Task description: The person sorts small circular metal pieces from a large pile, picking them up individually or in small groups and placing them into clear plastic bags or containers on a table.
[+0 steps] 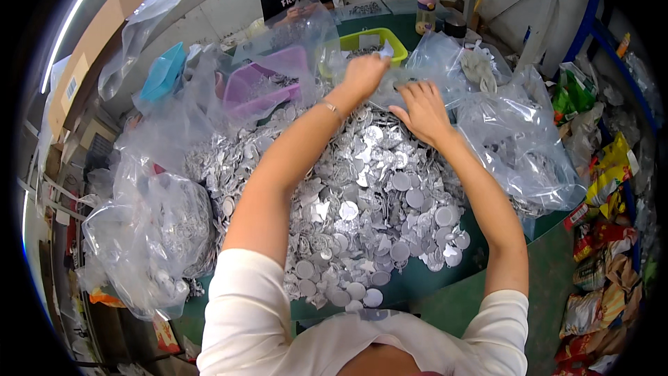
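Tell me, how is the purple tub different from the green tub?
The purple tub is tipped on its side; the green tub sits flat. The purple tub lies left of the left hand, draped in clear plastic; the green tub sits just beyond that hand, farther from the pile of silver pieces. Both are plastic tubs that seem to hold silver pieces.

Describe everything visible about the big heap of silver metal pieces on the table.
The heap of flat silver metal pieces covers most of the green table. It mixes round discs with irregular cut shapes, all shiny and loosely piled, thinning to single discs at the near edge. Clear plastic bags crowd its left, right and far sides. The right hand rests on its far part; the left hand is raised above it, pinching clear plastic.
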Demonstrator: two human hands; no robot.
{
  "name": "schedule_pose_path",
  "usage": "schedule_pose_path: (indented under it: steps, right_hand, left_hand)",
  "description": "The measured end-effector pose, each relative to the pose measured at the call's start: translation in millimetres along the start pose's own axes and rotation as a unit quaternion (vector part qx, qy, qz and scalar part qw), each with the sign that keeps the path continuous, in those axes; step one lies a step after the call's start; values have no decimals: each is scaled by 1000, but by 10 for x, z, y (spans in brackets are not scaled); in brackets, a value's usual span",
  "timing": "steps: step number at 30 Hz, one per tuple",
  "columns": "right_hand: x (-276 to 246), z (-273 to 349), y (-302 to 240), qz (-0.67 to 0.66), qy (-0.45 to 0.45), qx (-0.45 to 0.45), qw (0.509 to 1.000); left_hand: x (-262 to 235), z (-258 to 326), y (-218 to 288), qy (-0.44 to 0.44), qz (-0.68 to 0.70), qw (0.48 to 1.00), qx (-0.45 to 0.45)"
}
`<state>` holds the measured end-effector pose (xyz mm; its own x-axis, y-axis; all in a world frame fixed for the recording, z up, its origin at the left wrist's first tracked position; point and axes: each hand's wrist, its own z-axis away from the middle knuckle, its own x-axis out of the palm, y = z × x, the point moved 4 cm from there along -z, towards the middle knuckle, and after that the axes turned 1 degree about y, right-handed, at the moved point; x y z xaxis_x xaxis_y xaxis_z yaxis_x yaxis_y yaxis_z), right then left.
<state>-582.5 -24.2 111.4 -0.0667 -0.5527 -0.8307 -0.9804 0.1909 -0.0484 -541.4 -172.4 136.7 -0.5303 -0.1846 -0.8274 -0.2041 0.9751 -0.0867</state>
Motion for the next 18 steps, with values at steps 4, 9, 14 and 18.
schedule_pose_path:
  steps: [4,9,14,18]
  right_hand:
    - [403,236,271,134,-212,64,966]
    - [196,286,115,191,-67,7,979]
    - [-359,757,-349,-100,21,37,994]
    - [-261,1370,-511,-154,-79,71,982]
  left_hand:
    - [-16,-168,-269,133,122,954,-239]
    - [-387,-5,201,207,21,978,-26]
    - [-955,927,734,98,180,977,61]
    - [-1243,2074,1154,-76,260,962,-38]
